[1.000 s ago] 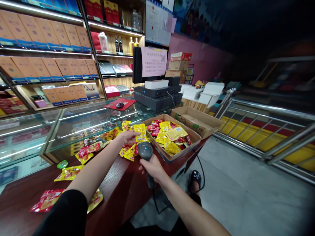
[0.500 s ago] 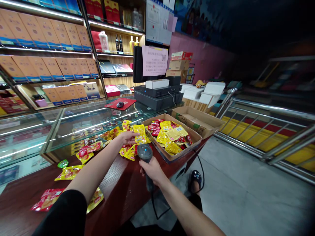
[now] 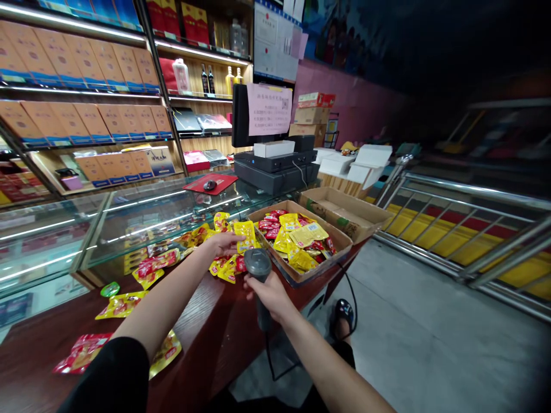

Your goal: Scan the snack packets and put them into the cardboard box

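Note:
My left hand (image 3: 221, 244) reaches over the counter, its fingertips lying on a yellow snack packet (image 3: 245, 235). Whether it grips the packet does not show. My right hand (image 3: 269, 295) is closed around the handle of a black handheld barcode scanner (image 3: 258, 275), whose head points up and away, close to the packet. Just right of the hands, a cardboard tray (image 3: 275, 267) is heaped with yellow and red snack packets. More loose packets (image 3: 148, 269) lie across the dark wooden counter (image 3: 202, 327) and the glass beside it.
Behind the tray stand a point-of-sale monitor (image 3: 241, 115) and a black till (image 3: 275, 172). A mouse sits on a red mat (image 3: 221, 182). An open cardboard box (image 3: 340, 209) lies to the right. A steel railing (image 3: 451, 198) runs along the right, above a grey floor.
The scanner has shifted slightly right and its head now stands more upright, with my right hand moving along with it. My left hand and the packet under it have barely moved.

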Available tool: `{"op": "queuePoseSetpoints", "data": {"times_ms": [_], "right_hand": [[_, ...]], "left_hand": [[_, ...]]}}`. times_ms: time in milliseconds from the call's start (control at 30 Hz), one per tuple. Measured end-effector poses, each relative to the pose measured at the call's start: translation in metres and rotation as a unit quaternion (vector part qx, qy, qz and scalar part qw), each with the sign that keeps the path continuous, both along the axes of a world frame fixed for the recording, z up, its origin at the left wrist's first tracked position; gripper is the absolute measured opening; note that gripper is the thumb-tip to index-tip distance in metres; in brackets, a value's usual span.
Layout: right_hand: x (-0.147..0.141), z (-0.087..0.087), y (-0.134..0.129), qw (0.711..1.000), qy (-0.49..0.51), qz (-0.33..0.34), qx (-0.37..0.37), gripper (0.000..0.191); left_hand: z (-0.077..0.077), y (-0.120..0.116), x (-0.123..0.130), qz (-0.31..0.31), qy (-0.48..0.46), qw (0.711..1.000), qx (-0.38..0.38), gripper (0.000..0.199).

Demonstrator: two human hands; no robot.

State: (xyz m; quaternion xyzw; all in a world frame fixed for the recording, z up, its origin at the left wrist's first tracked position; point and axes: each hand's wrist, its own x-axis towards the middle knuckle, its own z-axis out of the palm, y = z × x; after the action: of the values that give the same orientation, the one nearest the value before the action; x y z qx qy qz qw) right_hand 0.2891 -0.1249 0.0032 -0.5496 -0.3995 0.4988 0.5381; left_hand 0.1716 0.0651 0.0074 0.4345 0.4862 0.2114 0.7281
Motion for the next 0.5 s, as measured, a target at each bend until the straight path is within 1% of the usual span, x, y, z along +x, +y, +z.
{"op": "queuePoseSetpoints", "data": {"times_ms": [67, 100, 133, 167, 233, 333, 433, 500], "right_hand": [[0.014, 0.007, 0.014, 0.998, -0.005, -0.054, 0.045, 0.02], [0.022, 0.011, 0.022, 0.996, -0.001, -0.08, 0.039, 0.019], [0.03, 0.015, 0.031, 0.996, 0.014, -0.089, 0.011, 0.015], [0.039, 0.02, 0.04, 0.996, 0.043, -0.078, -0.023, 0.015], [0.055, 0.029, 0.055, 0.989, 0.124, -0.024, -0.078, 0.018], [0.078, 0.04, 0.067, 0.965, 0.214, 0.052, -0.142, 0.019], [0.103, 0.05, 0.074, 0.953, 0.237, 0.075, -0.17, 0.018], [0.122, 0.058, 0.079, 0.958, 0.223, 0.068, -0.165, 0.015]], "left_hand": [[0.005, -0.006, -0.003, -0.01, -0.003, 1.0, 0.0, 0.039], [0.008, -0.01, -0.004, -0.015, -0.004, 1.0, 0.001, 0.038], [0.011, -0.015, -0.004, -0.02, -0.005, 1.0, 0.003, 0.037], [0.014, -0.02, -0.004, -0.026, -0.007, 1.0, 0.005, 0.036], [0.02, -0.028, -0.001, -0.045, -0.013, 0.999, 0.004, 0.032], [0.026, -0.033, 0.009, -0.067, -0.029, 0.997, -0.002, 0.024], [0.031, -0.03, 0.03, -0.057, -0.042, 0.997, -0.011, 0.015], [0.035, -0.023, 0.051, -0.046, -0.05, 0.998, -0.009, 0.012]]}}
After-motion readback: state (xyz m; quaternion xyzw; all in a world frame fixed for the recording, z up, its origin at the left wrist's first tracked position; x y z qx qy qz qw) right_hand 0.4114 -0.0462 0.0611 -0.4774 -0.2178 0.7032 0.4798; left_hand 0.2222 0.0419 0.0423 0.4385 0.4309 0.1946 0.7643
